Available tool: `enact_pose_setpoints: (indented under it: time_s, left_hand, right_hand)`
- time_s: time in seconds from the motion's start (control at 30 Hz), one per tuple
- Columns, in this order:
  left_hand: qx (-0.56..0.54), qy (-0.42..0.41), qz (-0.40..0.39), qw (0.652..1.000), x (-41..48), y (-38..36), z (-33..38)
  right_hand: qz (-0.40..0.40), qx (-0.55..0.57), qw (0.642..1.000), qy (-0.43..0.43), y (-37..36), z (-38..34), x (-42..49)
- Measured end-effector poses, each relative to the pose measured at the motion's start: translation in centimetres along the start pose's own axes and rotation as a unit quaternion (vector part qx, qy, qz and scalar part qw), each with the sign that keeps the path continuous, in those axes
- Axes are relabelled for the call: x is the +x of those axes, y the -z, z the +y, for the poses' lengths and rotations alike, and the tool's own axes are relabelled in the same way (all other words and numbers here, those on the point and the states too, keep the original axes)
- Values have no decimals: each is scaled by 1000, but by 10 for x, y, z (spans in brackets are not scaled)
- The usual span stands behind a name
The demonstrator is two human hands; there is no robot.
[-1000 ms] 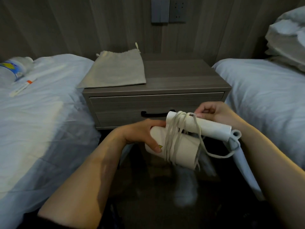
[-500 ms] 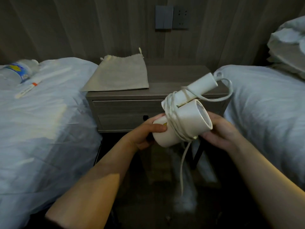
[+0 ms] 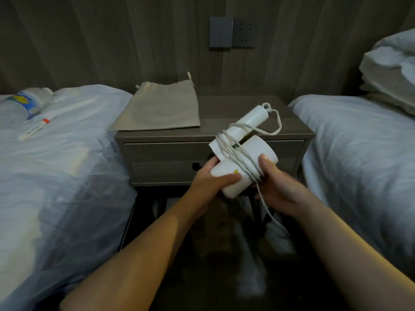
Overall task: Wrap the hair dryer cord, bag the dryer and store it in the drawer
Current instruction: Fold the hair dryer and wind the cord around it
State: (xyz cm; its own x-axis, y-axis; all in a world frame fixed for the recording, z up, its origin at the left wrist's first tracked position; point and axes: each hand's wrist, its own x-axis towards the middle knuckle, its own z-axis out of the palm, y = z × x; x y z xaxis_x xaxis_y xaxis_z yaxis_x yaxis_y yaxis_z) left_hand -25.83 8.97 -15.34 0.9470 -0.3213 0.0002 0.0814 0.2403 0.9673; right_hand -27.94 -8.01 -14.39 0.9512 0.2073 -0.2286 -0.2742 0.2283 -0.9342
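Both hands hold the white hair dryer point(image 3: 258, 148) in the air just in front of the closed nightstand drawer point(image 3: 166, 158). Its barrel runs diagonally, the near end low and to the left, the far end up and to the right. The handle lies roughly alongside the barrel, with its loop tip pointing up-right over the nightstand point(image 3: 247, 108).

The left hand point(image 3: 208, 182) is curled round the barrel's near end, thumb across the top. The right hand point(image 3: 278, 189) cups the barrel from the right and below, its thumb pressed on top. The cord point(image 3: 243, 166) is wound several times round barrel and handle. One slack loop swings out from the handle tip, and a loose tail hangs below the right hand.

A beige drawstring bag point(image 3: 157, 111) lies flat on the nightstand's left side. A water bottle point(image 3: 22, 104) rests on the left bed point(image 3: 56, 187).
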Motion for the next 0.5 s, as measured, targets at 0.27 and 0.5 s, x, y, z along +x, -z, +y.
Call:
enact_pose_setpoints:
  time_s: [0.27,0.5]
  left_hand:
    - [0,98,-21,995,-2,1,2]
    - [28,89,35,995,-5,-1,2]
  right_hand:
    - [78,-4,997,-7,-9,5,-4]
    - [51,5,999,-16,-12,6,-6]
